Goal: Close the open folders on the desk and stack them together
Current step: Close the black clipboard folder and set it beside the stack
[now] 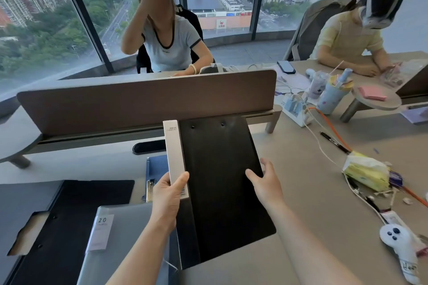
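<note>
A closed black folder (220, 183) hangs lengthwise above the desk (324, 192), left hand (168, 199) gripping its spine, right hand (264, 183) open on the cover; remaining folders (69, 227) lie leftward

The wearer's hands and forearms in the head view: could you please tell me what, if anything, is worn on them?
Nothing is worn that shows. The left hand and right hand are bare, without gloves, rings or a watch in view. Both forearms are uncovered from the wrist to the bottom edge of the picture, with no sleeve cuff, bracelet or strap visible.
</note>
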The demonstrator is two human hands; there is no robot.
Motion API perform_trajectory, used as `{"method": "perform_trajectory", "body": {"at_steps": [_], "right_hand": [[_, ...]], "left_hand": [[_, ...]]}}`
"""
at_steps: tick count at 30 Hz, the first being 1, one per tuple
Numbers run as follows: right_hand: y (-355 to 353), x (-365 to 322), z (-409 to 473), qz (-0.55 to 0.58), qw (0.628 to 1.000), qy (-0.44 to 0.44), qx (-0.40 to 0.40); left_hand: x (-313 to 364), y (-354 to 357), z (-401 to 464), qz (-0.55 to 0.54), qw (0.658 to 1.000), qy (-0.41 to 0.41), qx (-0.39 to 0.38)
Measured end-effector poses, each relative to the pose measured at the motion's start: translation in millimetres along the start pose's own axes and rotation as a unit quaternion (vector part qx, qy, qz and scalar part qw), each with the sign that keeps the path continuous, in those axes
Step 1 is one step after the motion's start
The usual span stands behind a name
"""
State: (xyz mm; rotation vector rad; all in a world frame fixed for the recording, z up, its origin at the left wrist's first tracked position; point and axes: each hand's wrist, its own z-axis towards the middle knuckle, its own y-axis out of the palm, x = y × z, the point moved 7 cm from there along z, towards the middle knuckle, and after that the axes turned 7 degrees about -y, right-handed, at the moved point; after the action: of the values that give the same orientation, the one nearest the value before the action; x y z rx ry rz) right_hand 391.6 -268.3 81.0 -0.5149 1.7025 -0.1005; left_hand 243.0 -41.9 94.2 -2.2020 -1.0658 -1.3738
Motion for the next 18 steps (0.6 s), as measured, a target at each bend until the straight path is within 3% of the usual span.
{"method": "perform_trajectory", "body": {"at_steps": [10,18], "right_hand": [[-22,82,-8,-0.040,0.997,0.066,-0.010],[-33,149,-16,-0.102,0.985,0.139,-0.031]], "left_hand": [[-80,16,18,0.140,0.988,-0.071,-0.016],[-137,29,19,0.338,0.936,-0.101,-0.003]]}}
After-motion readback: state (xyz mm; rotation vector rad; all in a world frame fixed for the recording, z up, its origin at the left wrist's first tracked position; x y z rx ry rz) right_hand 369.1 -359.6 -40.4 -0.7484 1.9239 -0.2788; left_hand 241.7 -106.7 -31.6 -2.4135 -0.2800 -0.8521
